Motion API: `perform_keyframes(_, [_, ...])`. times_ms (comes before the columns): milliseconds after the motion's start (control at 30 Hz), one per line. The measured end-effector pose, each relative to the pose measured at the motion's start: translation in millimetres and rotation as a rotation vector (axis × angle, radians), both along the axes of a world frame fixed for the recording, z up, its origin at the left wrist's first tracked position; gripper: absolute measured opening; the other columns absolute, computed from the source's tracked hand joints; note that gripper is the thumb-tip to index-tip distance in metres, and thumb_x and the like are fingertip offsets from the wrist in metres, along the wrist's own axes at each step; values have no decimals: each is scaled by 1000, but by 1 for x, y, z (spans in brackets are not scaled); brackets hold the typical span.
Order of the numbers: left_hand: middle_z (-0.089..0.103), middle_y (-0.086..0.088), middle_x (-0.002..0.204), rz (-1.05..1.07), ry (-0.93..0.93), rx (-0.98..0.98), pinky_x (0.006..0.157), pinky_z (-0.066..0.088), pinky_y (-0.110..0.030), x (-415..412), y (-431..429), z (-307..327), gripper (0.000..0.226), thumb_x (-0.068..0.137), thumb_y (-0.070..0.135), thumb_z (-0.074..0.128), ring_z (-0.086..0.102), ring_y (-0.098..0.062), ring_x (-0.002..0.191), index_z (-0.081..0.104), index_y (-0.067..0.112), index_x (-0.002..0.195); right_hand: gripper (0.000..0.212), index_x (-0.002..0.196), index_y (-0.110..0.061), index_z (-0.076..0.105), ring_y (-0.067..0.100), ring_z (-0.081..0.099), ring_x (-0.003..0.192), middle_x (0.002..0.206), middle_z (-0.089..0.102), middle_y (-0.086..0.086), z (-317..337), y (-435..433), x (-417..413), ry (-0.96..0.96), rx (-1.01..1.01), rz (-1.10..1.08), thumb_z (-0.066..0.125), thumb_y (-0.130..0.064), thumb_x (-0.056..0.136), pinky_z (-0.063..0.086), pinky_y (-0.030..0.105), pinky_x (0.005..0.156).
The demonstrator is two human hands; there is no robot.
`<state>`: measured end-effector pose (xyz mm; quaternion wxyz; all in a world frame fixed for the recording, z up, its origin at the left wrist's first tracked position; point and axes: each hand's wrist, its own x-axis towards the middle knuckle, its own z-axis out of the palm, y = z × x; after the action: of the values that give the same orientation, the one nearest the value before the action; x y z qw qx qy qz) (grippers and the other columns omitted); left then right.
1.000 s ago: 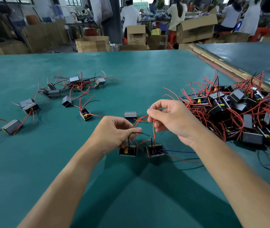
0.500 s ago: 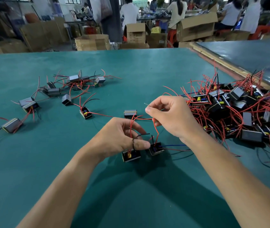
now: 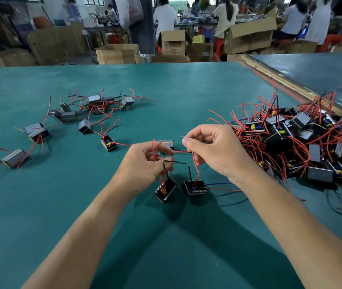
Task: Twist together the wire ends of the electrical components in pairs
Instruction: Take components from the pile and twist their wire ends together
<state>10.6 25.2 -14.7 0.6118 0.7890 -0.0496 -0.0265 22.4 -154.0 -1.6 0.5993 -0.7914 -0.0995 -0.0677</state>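
Sitting side by side on the table [image 3: 186, 90], the left component [image 3: 164, 189] and right component [image 3: 195, 187] sent wires up into the hands. The left hand [image 3: 145, 165] gripped a black wire [image 3: 179, 162] and red ones, and the right hand [image 3: 213, 151] pinched a red wire [image 3: 197, 171], its bare tip poking out. A tangled pile [image 3: 301, 142] lay to the right, scattered units [image 3: 95, 105] to the left.

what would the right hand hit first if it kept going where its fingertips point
Likely the upright red wires held in the left hand, just left of the right hand's bare wire end; the small silver-topped black component lies behind, depth unclear.
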Motion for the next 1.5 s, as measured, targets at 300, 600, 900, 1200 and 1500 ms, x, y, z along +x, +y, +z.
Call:
perform_keyframes(300, [71,-1,63,15,9,-110,47,46,-15,-2,-1,5,8,85,4,71,60,-7,48,73,9,80,12,71,-17,75,9,54,42,54,59,-1,-6,-2,2,-6,-171,69,77,-17,83,43,17,49])
perform_keyframes(600, [74,-3,72,-43,91,-196,55,50,-19,-5,1,9,14,86,17,70,63,-12,53,73,19,72,6,76,-9,75,10,60,46,62,67,4,-8,-1,4,-34,-80,121,78,-8,82,52,24,50])
perform_keyframes(900, [74,-4,74,-23,153,-212,48,49,-17,-6,1,12,14,86,20,70,62,-10,50,70,17,73,5,83,-9,76,14,65,54,74,73,9,-7,1,0,-56,-104,171,74,-5,84,57,28,59])
perform_keyframes(1200, [73,-5,71,35,102,-226,50,51,-18,-4,1,9,12,84,14,73,58,-7,48,75,15,72,11,75,-8,73,19,66,55,69,72,17,-11,8,-2,-50,-91,143,71,-4,84,58,38,63])
perform_keyframes(1500, [76,1,78,-29,209,-157,46,43,-14,-5,4,12,18,87,20,69,58,-5,47,77,19,71,12,87,-10,71,17,67,56,67,72,3,-8,8,-3,-38,-73,129,75,0,81,59,50,69])
